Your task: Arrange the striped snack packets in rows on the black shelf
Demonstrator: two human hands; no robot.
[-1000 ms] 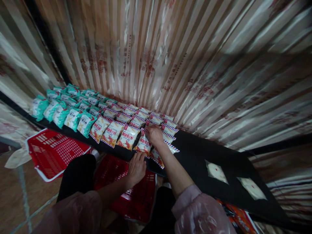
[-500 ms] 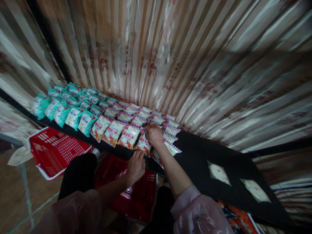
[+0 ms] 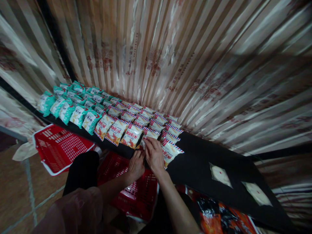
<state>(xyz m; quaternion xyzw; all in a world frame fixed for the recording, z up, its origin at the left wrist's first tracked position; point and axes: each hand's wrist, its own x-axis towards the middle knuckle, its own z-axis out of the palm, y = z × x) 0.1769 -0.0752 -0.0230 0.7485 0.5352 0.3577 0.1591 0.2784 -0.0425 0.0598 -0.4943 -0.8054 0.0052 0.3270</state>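
Note:
One white snack bag (image 3: 150, 132) with a red-and-blue striped edge stands in the front row, its lower part covered by my hands. My right hand (image 3: 155, 156) lies over its lower front with the fingers bent together on it. Close beside, my left hand (image 3: 136, 165) has its fingers closed at the bag's bottom left corner; the fingertips are partly hidden. A matching bag (image 3: 131, 136) is just to the left, and another striped bag (image 3: 170, 152) sits to the right of my right hand.
Teal snack bags (image 3: 91, 121) fill the left end of the black shelf (image 3: 192, 162). Two clear flat packets (image 3: 220, 174) lie toward its right. Red baskets (image 3: 60, 148) stand below, as do orange-and-black packages (image 3: 212, 214). A striped curtain (image 3: 156, 48) hangs behind.
My right hand has come down from the bag's top to its lower front, close to my left hand. My left hand has stayed near the bottom edge. The view has shifted slightly.

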